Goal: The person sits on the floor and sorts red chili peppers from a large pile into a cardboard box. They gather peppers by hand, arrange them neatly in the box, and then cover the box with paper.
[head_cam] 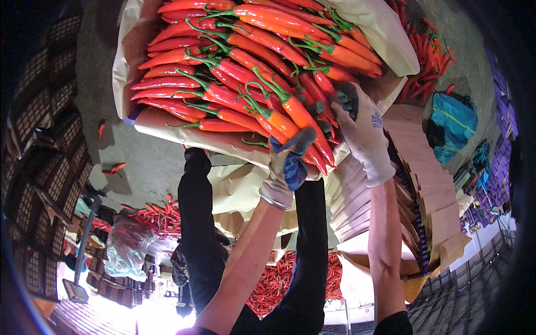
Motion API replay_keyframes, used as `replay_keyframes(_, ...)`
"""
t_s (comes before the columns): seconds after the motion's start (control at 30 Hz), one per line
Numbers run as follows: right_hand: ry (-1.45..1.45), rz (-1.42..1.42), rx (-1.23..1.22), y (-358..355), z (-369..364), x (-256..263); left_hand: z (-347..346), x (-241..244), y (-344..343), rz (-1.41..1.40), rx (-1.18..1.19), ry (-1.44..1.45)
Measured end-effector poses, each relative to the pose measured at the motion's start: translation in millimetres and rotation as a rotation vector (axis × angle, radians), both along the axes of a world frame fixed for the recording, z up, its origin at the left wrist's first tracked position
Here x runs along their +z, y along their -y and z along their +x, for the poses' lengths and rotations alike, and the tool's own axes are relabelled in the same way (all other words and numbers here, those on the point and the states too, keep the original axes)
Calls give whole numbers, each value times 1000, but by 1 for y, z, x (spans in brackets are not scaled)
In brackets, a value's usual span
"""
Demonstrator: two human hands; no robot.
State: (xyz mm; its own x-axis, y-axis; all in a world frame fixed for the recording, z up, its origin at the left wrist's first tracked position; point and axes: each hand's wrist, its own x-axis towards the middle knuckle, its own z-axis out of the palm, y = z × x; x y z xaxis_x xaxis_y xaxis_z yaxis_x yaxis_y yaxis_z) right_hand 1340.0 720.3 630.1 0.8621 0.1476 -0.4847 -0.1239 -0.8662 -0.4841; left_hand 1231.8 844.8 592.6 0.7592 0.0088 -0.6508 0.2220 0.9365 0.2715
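A paper-lined box point(125, 63) before me is heaped with long red chili peppers point(251, 46), most lying side by side with green stems on. My left hand point(289, 157), in a pale knit glove with a dark blue-grey coating, grips a small bunch of orange-red chilies point(299, 117) above the near edge. Its thumb lies across them, and dark fingertips show on their far side. My right hand point(362, 130), in a similar glove bearing print, is beside the bunch at the box's right side. Its fingers are bent against the chilies and partly hidden, so its hold is unclear.
Stacked brown paper sheets point(431, 180) stand at the right, near a teal woven sack point(452, 125). Loose chilies point(427, 63) lie on the concrete floor point(94, 88). More chilies point(276, 284) are heaped near my legs, with a clear plastic bag point(127, 247) at lower left.
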Motion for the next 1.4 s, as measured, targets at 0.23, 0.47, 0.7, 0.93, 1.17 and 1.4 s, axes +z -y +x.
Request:
replay_keyframes(0.23, -97, 119, -42, 10, 3, 13, -5, -7, 1, -60, 37, -67)
replay_keyframes(0.47, -409, 697, -797, 10, -26, 71, 5, 2, 1, -102, 32, -39)
replay_keyframes(0.7, -551, 737, -789, 6, -34, 102, -16, -7, -8, -97, 84, 62)
replay_keyframes(0.93, -227, 665, -452, -136, -79, 131, -38, 29, -26, -586, 140, 224)
replay_keyframes(1.17, -301, 831, 76, -190, -103, 173, -76, 47, -45, 26, -148, -109)
replay_keyframes(1.4, 455, -130, -168, -39, -8, 68, -69, 77, -65, 42, -83, -179)
